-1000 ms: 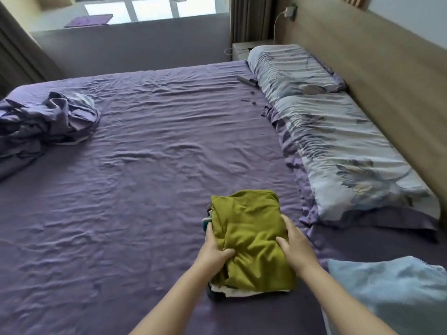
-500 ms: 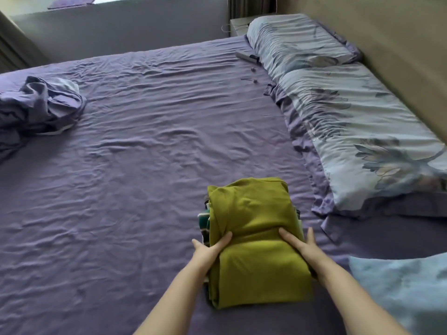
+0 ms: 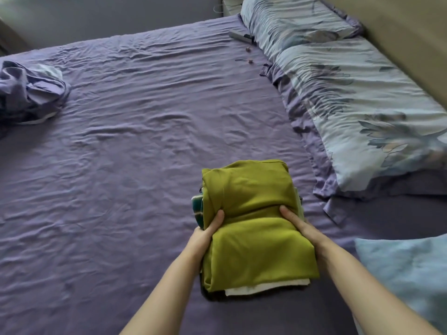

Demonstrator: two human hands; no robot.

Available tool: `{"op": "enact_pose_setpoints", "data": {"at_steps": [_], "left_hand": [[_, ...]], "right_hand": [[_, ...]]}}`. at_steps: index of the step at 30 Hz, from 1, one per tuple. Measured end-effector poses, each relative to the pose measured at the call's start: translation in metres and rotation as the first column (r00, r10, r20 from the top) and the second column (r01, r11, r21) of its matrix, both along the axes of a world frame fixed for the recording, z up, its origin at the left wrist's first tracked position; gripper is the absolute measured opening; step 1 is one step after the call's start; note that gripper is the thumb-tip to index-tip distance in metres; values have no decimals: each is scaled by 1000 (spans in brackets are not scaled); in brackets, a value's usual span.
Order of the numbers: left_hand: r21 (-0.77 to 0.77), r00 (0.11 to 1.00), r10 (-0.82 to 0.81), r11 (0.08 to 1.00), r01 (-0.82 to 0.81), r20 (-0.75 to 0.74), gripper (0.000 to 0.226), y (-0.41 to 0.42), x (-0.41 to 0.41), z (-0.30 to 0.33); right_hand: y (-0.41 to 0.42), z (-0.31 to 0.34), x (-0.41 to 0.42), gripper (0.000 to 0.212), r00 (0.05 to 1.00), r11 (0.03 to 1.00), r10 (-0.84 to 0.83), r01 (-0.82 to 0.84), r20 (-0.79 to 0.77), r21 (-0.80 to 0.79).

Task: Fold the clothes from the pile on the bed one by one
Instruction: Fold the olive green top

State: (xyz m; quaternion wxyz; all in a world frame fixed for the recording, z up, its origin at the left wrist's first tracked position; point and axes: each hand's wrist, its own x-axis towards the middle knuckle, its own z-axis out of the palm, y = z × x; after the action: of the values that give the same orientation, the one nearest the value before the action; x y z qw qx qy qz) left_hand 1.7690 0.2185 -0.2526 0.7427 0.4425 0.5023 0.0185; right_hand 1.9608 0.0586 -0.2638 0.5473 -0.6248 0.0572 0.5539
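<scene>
Left hand (image 3: 205, 234) and right hand (image 3: 302, 228) grip the folded green garment (image 3: 254, 213) from either side. Fingers curl round its edges atop a stack on the bed (image 3: 121, 153).

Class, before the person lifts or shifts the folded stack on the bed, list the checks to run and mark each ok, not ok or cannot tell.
1. Left hand holds the stack's left side: ok.
2. Right hand holds the right side: ok.
3. Green garment folded and lying on top: ok.
4. Lower layers squared up: not ok; a white piece juts out at the near edge and a teal striped piece at the left.
5. Fingers reach under the bottom layer: cannot tell.
6. Purple sheet around the stack bare: ok.
</scene>
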Motion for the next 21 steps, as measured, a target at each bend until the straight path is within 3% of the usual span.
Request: {"op": "enact_pose_setpoints", "data": {"at_steps": [3,6,12,14,17,20,21], "left_hand": [[-1,1000,5,1000,-5,19,98,-15,-13,5],[-11,1000,5,1000,-5,21,96,-45,-37,11],[-117,998,-52,992,47,-43,102,-105,-90,2],[-151,997,-76,986,74,-9,96,-130,-105,5],[-169,995,-100,981,97,-4,96,-164,-127,6],[-146,992,-123,982,119,-19,99,-193,-140,4],[-126,991,-131,984,125,-35,96,-202,-142,4]], "right_hand": [[-19,-2,-12,104,998,1000,-19,19,-53,-5],[-46,7,-37,97,999,998,-20,18,-39,-54],[-123,20,-87,108,998,989,-52,46,-39,-141],[-142,39,-109,110,998,987,-54,56,13,-148],[-171,64,-133,96,994,983,-22,41,108,-180],[-198,66,-145,114,974,955,75,-8,216,-298],[-205,66,-150,107,965,949,100,-19,244,-313]]}}
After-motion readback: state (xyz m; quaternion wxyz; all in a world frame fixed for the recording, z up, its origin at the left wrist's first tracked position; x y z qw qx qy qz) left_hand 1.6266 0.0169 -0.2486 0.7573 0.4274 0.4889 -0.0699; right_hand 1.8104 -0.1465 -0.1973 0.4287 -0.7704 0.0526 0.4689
